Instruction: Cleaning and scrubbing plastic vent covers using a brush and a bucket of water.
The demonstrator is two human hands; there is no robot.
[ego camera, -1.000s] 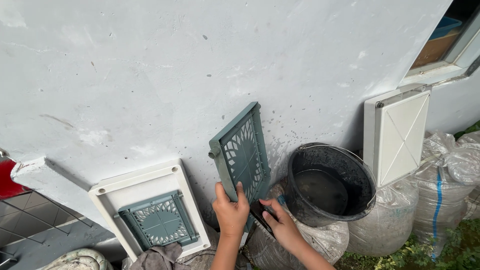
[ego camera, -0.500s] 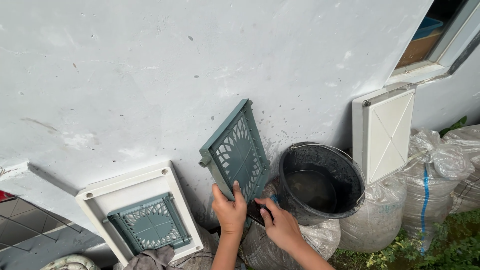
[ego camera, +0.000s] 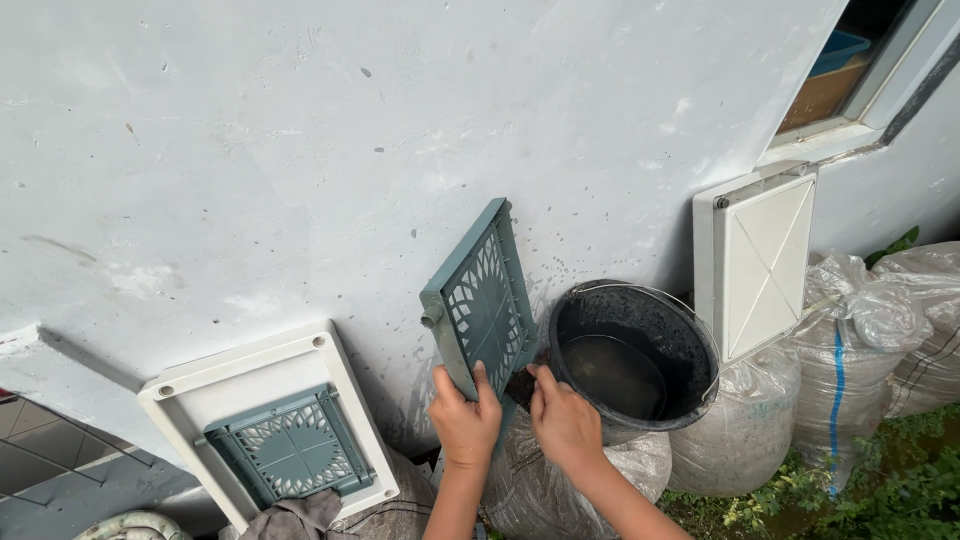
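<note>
Wall rises behind both hands. Black bucket sits just right of the right hand, which seems closed on a dark brush. Left hand grips the green panel above it.

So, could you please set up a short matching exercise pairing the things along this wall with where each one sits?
Things:
1. green lattice panel
2. black bucket
3. white panel with crossed ribs
4. small green grille

Places:
A. on the sacks, holding dark water
B. in the left hand
C. inside a white tray
D. leaning on the wall under the window

Pairs: 1-B, 2-A, 3-D, 4-C
</note>
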